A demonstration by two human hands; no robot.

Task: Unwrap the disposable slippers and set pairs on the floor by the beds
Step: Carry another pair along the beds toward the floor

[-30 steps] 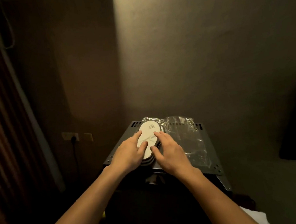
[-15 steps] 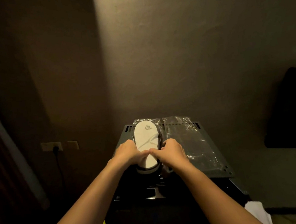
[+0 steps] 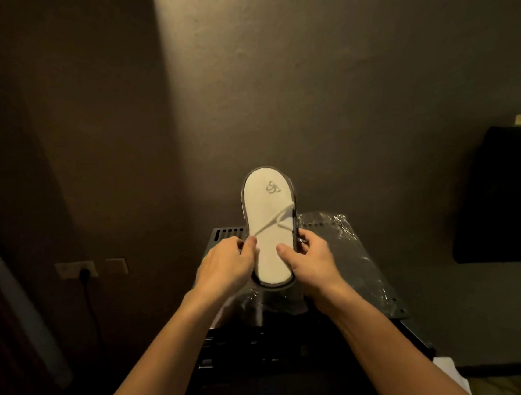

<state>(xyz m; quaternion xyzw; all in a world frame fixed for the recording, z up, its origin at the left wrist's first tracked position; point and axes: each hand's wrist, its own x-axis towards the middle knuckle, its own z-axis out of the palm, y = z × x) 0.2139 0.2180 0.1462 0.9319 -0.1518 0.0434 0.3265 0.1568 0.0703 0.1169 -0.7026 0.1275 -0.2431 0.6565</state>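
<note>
Dim room, warm light falling on the wall (image 3: 305,81) beyond my hands. Below and ahead of them sits a dark metal stand (image 3: 386,299) with slotted vents along its far edge. A sheet of clear plastic wrap (image 3: 344,253) lies crumpled across its top, spreading out to the right of my right hand and bunching under both wrists. To the far right, a black panel (image 3: 504,196) against the wall; to the far left of my left hand, low on the wall, a socket (image 3: 76,270) with a plug and cord hanging down. Slippers (image 3: 270,225), white with a dark rim and a grey logo near the toe, are held up between my hands, toe pointing away, raised off the stand. My left hand (image 3: 224,269) grips the left edge, thumb curled over the white face. My right hand (image 3: 311,262) grips the right edge, thumb pressed onto the face, fingers wrapped behind.
</note>
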